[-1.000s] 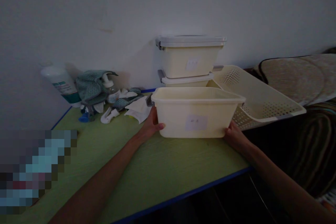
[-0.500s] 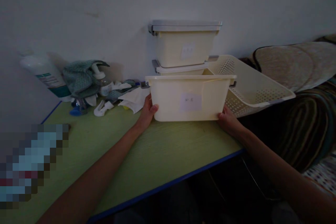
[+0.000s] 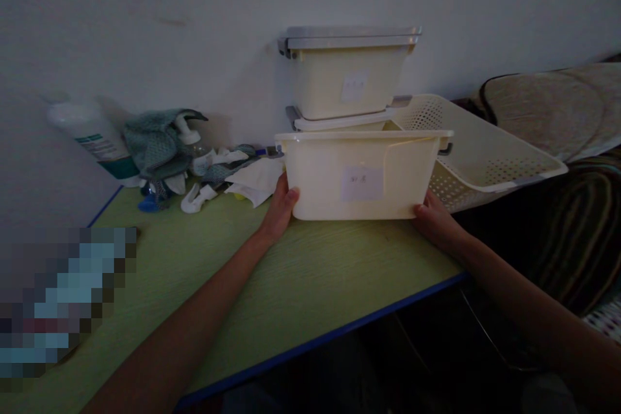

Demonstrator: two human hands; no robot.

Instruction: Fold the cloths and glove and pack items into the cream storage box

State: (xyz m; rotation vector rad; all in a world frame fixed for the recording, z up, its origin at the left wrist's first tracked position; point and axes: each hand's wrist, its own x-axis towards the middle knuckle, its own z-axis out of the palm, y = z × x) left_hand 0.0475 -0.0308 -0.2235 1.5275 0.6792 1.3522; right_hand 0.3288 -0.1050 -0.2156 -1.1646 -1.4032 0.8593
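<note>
Between my two hands is a cream plastic storage bin [image 3: 320,181] with a paper label [image 3: 362,183] on its front. My left hand [image 3: 281,207] grips its lower left side, thumb on the front face. Around the lower right corner is my right hand [image 3: 436,220], thumb also on the front; its other fingers are hidden. No lid shows on this bin. Behind it, a similar lidded bin [image 3: 323,81] with a grey lid [image 3: 354,35] is stacked on another bin [image 3: 339,124], which the held one mostly covers.
A perforated cream basket [image 3: 495,142] stands right of the bins, beside cushions [image 3: 548,107]. At the left of the green table [image 3: 233,310] are a white bottle [image 3: 94,136], a grey-green cloth [image 3: 155,139], a white spray head [image 3: 196,197] and tissues [image 3: 257,178]. A pixelated object lies front left.
The view has shifted a little, so the bins and table appear slightly to the right. My hands keep the same hold on the bin.
</note>
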